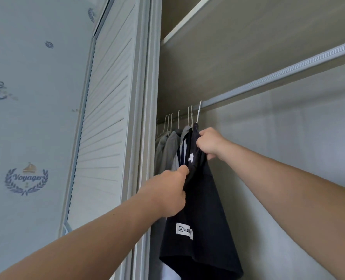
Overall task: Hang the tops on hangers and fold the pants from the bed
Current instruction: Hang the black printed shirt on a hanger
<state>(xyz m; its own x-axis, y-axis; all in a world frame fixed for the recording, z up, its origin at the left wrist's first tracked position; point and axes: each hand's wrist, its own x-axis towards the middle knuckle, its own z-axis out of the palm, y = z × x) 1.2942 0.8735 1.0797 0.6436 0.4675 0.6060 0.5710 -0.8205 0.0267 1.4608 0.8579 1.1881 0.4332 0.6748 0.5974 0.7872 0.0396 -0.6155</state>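
Hanging step, nearly done: left grip (pixel 167 193) pinches the dark top (pixel 206 223) by its edge, right grip (pixel 210 143) clutches its shoulder just below the hanger (pixel 198 113) hooked on the rail (pixel 268 82). Next, probably straighten, then release.

The black fabric top (pixel 204 209) bears a white rectangular label (pixel 184 230) lettered in black, the grey hooded tops (pixel 168 150) are plain, the thin wire hangers (pixel 197 116) white, the ribbed metal rail (pixel 278 77) silver, the closet back panel (pixel 278 158) beige — and the pale blue wallpaper (pixel 26 128) carries navy anchors and a wreath emblem — the slatted door (pixel 105 118) white.
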